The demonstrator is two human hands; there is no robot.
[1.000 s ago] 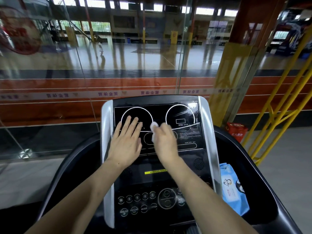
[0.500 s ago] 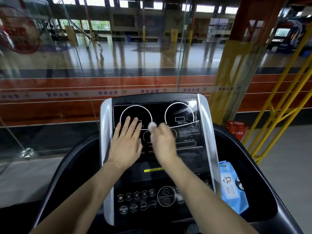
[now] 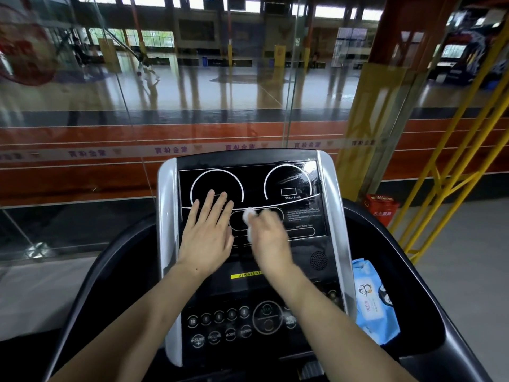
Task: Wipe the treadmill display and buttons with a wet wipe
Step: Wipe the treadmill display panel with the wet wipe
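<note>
- Right now the right hand (image 3: 271, 238) pinches a small white crumpled wet wipe (image 3: 249, 224), pressing it onto the glossy black treadmill display panel (image 3: 301, 208) at the oval outline in its middle.
- Just left of that grip, the left hand (image 3: 205, 238) lies flat on the panel, fingers straight and spread, holding nothing.
- Judging by this, the display-wiping step is in hand; smears show up and right of the wipe, near the speed dial.
- Next move likely calls for sweeping the remaining screen, then dropping towards the body to the round black control buttons (image 3: 220, 325), seemingly untouched.
- Right of the grip, beyond the silver side trim (image 3: 330, 216), a blue wet-wipe packet (image 3: 371, 301) sits in the console tray.
- Beyond the console, a glass wall (image 3: 137, 106) fronts a red running track (image 3: 82, 175) and a sports hall; yellow metal railings (image 3: 454, 161) stand to the right.
</note>
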